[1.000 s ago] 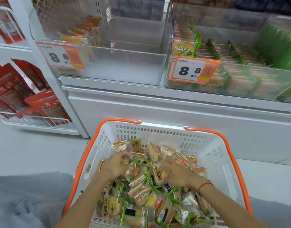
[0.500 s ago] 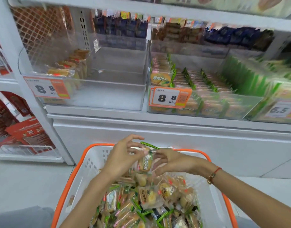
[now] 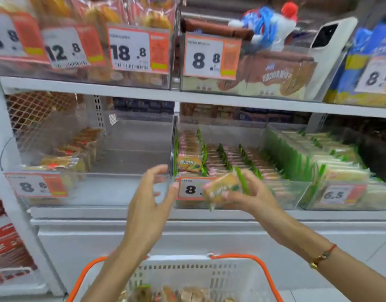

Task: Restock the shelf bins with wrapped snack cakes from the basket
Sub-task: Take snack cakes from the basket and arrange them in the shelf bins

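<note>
Both forearms reach up and forward. The left hand [image 3: 149, 200] is spread, fingers loosely apart. The right hand [image 3: 251, 192] has fingers curled in a pinch.

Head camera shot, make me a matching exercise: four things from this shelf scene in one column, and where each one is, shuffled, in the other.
Things
1. snack cake
2. left hand
3. basket
4. white phone

Places
A. bottom of the view, below the shelves
B. upper shelf, propped in a bin
C. gripped by the right hand
D. raised with spread fingers, holding nothing

Pairs: 1-C, 2-D, 3-A, 4-B
</note>
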Demonstrator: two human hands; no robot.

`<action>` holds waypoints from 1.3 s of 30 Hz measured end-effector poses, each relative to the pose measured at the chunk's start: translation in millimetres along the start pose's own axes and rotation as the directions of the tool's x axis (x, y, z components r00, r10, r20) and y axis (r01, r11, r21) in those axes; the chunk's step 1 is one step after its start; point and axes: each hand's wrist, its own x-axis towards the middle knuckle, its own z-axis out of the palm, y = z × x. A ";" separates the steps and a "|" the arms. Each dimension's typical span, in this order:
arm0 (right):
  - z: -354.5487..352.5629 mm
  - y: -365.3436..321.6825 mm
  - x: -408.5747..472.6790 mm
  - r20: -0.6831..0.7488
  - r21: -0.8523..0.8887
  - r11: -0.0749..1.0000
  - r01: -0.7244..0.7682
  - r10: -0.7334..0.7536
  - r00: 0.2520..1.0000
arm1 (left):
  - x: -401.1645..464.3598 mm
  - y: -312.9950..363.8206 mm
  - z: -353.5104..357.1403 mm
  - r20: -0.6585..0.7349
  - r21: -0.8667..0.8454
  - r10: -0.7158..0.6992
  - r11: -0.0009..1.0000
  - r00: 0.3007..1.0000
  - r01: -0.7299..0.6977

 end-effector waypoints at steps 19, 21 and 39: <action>27.3 -17.9 125.2 0.234 -0.934 0.189 0.302 -0.315 0.920 | 68.8 -8.6 -11.2 0.218 0.211 0.112 0.964 0.969 -0.159; 29.9 -17.7 126.4 0.291 -0.929 0.130 0.345 -0.320 0.902 | 69.5 -9.1 -11.0 0.224 0.209 0.122 0.963 0.967 -0.170; 30.1 -22.2 134.7 0.314 -0.917 0.187 0.351 -0.202 0.928 | 69.9 -12.1 -8.3 0.197 0.215 0.130 0.961 0.972 -0.172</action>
